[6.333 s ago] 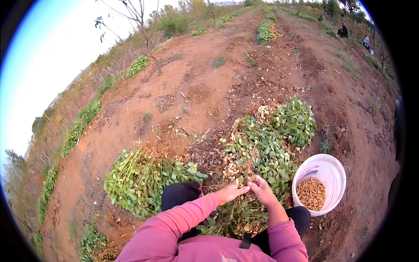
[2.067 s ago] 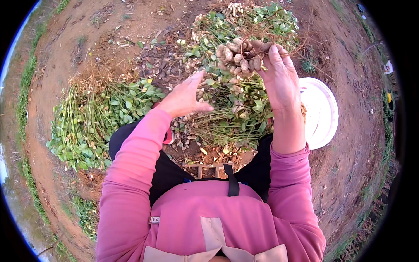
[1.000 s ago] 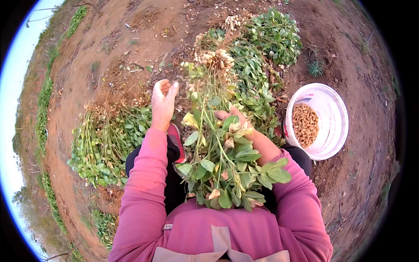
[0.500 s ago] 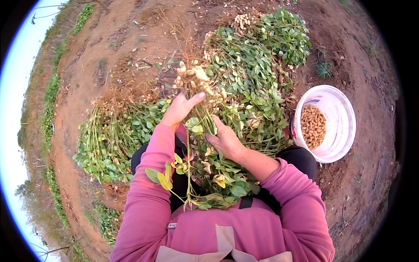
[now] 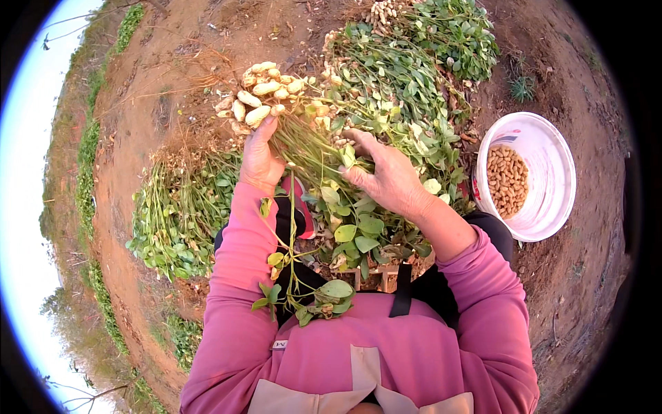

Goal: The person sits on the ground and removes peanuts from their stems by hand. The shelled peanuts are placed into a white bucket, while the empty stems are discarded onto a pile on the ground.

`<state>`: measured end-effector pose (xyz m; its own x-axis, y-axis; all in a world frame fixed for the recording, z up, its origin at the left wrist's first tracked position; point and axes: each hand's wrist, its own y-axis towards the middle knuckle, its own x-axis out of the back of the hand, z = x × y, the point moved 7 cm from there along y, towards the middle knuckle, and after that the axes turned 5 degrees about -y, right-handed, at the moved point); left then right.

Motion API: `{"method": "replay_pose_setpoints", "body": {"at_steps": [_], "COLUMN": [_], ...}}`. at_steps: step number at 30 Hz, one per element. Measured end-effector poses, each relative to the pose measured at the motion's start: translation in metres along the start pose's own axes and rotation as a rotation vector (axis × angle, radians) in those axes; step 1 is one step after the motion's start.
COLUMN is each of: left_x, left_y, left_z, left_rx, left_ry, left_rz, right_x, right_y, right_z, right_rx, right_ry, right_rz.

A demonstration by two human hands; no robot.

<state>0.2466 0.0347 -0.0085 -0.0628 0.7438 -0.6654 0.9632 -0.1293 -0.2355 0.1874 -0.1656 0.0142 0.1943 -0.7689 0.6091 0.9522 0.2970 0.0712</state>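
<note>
- I have the left hand [image 5: 261, 160] grasping a peanut plant [image 5: 303, 143] by its stems, just below a cluster of pale pods [image 5: 258, 94].
- The right hand [image 5: 394, 181] is at the leafy side of that plant, thumb and fingers parted; I can't tell whether they grip anything.
- I see the plant slanting between both hands, pods toward the upper left.
- White bucket [image 5: 554, 196], well right of the hands, partly filled with loose peanuts [image 5: 507, 183].
- A leafy pile [image 5: 181, 219] lies left.
</note>
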Motion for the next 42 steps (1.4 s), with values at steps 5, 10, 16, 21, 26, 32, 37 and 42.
{"method": "replay_pose_setpoints", "body": {"at_steps": [5, 10, 16, 21, 26, 32, 37, 42], "left_x": [0.013, 0.002, 0.020, -0.004, 0.001, -0.031, -0.024, -0.033], "left_y": [-0.001, -0.010, -0.013, -0.011, -0.017, -0.024, -0.023, -0.028], "left_z": [-0.003, -0.002, 0.009, 0.010, 0.007, 0.010, 0.025, 0.037], "left_rx": [-0.001, -0.014, 0.003, 0.057, 0.025, 0.060, 0.135, 0.207], "left_ry": [-0.013, 0.026, -0.044, -0.135, -0.182, 0.000, -0.070, 0.107], "left_rz": [-0.078, -0.010, -0.048, 0.217, 0.172, 0.269, 0.348, 0.266], "right_x": [0.043, 0.044, -0.026, -0.024, 0.034, 0.033, 0.009, 0.005], "right_y": [0.008, 0.017, -0.002, -0.004, 0.010, 0.010, 0.015, 0.016], "right_z": [0.001, -0.011, 0.007, 0.004, -0.029, 0.005, 0.010, 0.005], "right_rx": [0.047, 0.072, 0.043, 0.087, -0.234, 0.181, 0.230, 0.246], "right_ry": [0.082, -0.267, 0.055, 0.100, 0.135, 0.091, 0.277, 0.122], "right_rz": [-0.245, -0.389, 0.065, 0.078, -0.067, -0.126, 0.053, -0.009]}}
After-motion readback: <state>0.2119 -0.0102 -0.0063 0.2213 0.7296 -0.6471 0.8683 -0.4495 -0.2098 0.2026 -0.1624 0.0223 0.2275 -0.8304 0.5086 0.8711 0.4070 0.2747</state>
